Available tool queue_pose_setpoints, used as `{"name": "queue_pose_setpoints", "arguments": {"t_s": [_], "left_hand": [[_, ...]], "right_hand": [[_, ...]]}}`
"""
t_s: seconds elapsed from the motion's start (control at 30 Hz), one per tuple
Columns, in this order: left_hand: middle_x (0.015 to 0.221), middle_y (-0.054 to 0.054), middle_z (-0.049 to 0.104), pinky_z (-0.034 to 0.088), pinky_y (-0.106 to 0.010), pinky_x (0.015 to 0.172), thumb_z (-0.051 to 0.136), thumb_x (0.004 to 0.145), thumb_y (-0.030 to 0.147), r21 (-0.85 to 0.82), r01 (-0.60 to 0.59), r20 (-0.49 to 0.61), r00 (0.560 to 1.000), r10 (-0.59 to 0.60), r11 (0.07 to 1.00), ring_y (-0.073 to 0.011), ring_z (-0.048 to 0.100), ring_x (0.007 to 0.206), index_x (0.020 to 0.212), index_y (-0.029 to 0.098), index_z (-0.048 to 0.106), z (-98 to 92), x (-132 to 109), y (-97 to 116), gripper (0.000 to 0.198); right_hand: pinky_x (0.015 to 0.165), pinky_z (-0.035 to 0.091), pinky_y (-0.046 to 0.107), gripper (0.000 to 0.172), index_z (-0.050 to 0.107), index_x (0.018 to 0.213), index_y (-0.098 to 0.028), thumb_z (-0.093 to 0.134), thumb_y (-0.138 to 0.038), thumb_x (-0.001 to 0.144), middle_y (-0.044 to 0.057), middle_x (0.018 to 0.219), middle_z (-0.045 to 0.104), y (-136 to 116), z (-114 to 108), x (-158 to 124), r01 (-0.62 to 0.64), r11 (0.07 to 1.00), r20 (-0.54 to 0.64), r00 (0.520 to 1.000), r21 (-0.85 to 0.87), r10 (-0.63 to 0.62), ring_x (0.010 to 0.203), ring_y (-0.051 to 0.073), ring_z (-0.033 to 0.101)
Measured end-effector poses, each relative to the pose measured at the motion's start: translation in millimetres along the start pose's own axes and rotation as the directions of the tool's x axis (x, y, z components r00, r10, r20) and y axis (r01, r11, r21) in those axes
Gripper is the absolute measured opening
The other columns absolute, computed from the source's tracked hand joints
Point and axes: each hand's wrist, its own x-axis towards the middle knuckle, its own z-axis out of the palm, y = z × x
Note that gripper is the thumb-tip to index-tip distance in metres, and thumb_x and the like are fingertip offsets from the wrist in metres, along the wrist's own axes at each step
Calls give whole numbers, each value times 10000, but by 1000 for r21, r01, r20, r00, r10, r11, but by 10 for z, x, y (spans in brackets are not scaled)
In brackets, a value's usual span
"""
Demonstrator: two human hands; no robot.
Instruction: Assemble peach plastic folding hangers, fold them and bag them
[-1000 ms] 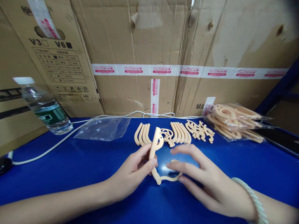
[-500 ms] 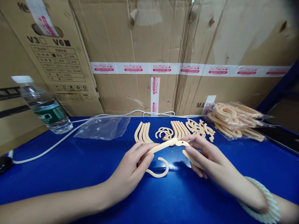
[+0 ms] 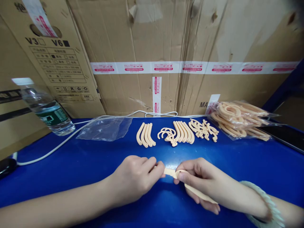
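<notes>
Low over the blue table, both hands grip beige plastic hanger parts. My left hand is closed around one end of a hanger arm, hiding most of it. At the arm's other end, my right hand pinches a small curved joint piece between thumb and fingers. A second hanger arm lies under the right palm, slanting down to the right. Beyond the hands, loose hanger arms lie side by side, with hanger hooks and another row of hanger arms to their right.
Short curved pieces are heaped farther right, beside bagged hanger parts. A clear plastic bag lies at the back left, near a water bottle. A white cable runs along the left. Cardboard stands behind.
Both hands have moved down, nearer to me, with the hanger parts. My left hand has turned and closed into a fist. The hook that showed below it is out of sight now.
</notes>
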Motion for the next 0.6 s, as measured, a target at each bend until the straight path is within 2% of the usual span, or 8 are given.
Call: {"name": "queue_pose_setpoints", "arguments": {"t_s": [0.1,0.17,0.27,0.33,0.4,0.47,0.5,0.6], "left_hand": [[619,7,558,317,-321,380,381,1003,180,47,-30,-27,999,31,998,-163,528,456,940,116,599,-29,9,11,236],[595,7,556,304,-321,371,383,1007,185,71,-35,-53,998,39,997,-158,520,434,918,108,598,-46,14,18,245],[584,6,564,292,-317,374,386,1008,183,92,-47,-77,996,54,995,-155,521,428,927,93,596,-58,19,14,242],[578,9,563,278,-313,382,360,1018,187,69,-32,-64,997,37,997,-152,519,425,897,107,589,-48,18,-2,271],[549,23,537,262,-302,389,290,1037,192,-18,37,-27,999,-37,999,-135,485,398,799,142,560,-22,12,-22,363],[528,35,510,248,-289,397,224,1050,203,-133,125,5,992,-125,983,-118,445,380,720,167,513,8,1,-33,440],[533,35,511,247,-284,406,212,1055,219,-187,162,19,987,-161,969,-112,440,386,710,169,504,19,-4,-34,455],[588,26,535,273,-270,459,261,1049,283,-369,284,113,959,-260,885,-116,471,460,741,168,528,12,-8,-25,423]], "right_hand": [[291,232,147,414,466,695,-189,429,-507,958,-68,505,472,-1,44,-10,85,980,-98,990,-181,-103,301,29,348],[352,280,168,398,463,662,-188,429,-426,980,-58,516,479,-10,64,-24,170,899,-167,952,-403,-255,351,42,383],[470,347,203,319,525,703,-189,446,-301,990,-34,576,558,-8,91,-55,274,691,-184,839,-669,-511,468,78,473],[504,363,226,278,573,772,-188,427,-251,1000,-17,631,612,11,114,-83,305,542,-139,764,-783,-630,508,98,521],[496,367,253,260,608,875,-172,393,-224,1010,2,653,639,31,138,-112,326,359,-42,686,-875,-726,500,119,553],[494,381,268,252,617,954,-163,376,-207,1013,9,665,652,31,145,-132,325,249,16,637,-912,-771,503,135,580],[500,394,265,239,616,964,-168,384,-202,1010,7,678,657,20,134,-134,329,256,9,631,-909,-776,516,135,591],[606,472,235,155,623,955,-189,469,-188,977,12,781,679,-57,-4,-115,356,383,-108,597,-852,-795,654,128,636]]}}
